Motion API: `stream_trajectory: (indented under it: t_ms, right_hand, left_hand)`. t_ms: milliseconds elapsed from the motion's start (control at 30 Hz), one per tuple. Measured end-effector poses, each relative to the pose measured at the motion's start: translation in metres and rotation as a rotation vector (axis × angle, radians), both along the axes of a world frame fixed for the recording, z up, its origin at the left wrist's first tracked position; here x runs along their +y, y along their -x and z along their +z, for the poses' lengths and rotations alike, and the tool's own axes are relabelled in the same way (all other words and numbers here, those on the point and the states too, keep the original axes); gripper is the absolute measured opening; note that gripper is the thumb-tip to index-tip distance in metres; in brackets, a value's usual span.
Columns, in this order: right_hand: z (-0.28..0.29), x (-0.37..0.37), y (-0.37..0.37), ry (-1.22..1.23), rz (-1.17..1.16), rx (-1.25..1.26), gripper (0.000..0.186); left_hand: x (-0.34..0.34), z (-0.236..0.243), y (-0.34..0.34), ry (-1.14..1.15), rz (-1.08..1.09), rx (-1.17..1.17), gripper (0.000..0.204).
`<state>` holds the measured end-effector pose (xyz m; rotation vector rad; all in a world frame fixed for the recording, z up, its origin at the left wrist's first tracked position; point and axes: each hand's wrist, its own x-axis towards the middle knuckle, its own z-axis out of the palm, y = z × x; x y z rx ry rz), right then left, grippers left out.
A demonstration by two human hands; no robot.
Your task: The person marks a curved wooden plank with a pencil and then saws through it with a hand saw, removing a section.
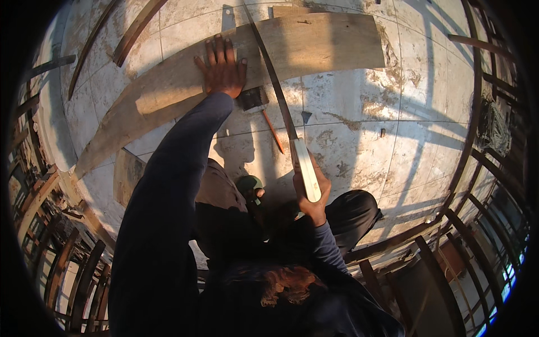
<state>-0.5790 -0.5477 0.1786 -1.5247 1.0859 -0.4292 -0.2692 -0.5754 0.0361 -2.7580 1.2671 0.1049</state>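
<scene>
Your left hand (223, 70) is spread flat on the long board (331, 42), which lies across the far floor (348, 151); your right hand (322, 185) grips the saw (275, 84). The board seems unsevered, so sawing likely remains; any cut's depth can't be told.

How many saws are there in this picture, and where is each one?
1. The saw is in the right hand, its blade passing over the wooden board, to the right of the left hand. Others may be hidden near the dim edges.
</scene>
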Motion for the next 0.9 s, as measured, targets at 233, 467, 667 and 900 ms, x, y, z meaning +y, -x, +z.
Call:
stream_trajectory:
  t_ms: [233,467,667,900]
  right_hand:
    - [-0.027,-0.043,-0.034,0.036,0.058,0.033,0.054]
    - [-0.05,-0.046,-0.066,0.126,0.022,-0.085,0.055]
    - [-0.046,-0.056,-0.057,0.138,0.019,-0.157,0.056]
    - [-0.029,-0.039,-0.048,0.302,0.074,-0.061,0.059]
  left_hand:
    - [-0.016,-0.007,0.011,0.087,-0.059,-0.021,0.068]
    - [-0.006,-0.011,-0.007,0.21,0.014,-0.061,0.064]
    - [-0.022,-0.003,-0.035,0.548,0.044,-0.125,0.068]
    - [-0.02,-0.01,-0.011,0.416,0.171,-0.108,0.063]
